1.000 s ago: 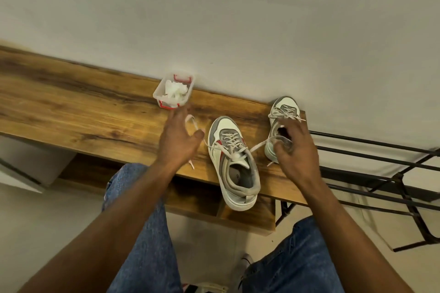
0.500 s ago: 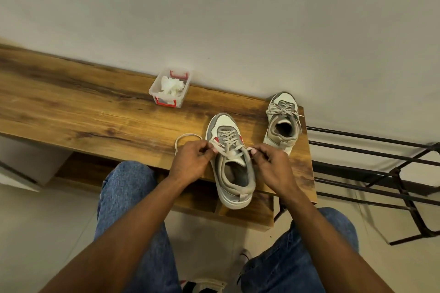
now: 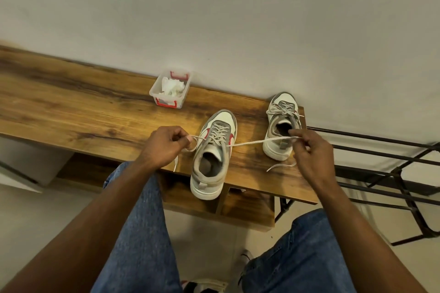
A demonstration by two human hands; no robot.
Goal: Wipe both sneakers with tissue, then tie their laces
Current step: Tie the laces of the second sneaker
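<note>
Near sneaker (image 3: pixel 212 154) sits on the wooden bench (image 3: pixel 71 112), heel hanging over the front edge. Left hand (image 3: pixel 164 147) pinches one lace end, right hand (image 3: pixel 309 152) pinches the other, partly covering the second sneaker (image 3: pixel 281 126). Tissue (image 3: pixel 172 87) is bunched in a plastic tub (image 3: pixel 170 90); its shape is unclear.

The bench (image 3: pixel 71 112) is matt, grained wood, and the rack (image 3: pixel 381 150) is dark metal rod. The tub (image 3: pixel 166 100) is clear plastic holding crumpled tissue (image 3: pixel 172 87); the jeans (image 3: pixel 140 233) are blue denim.
</note>
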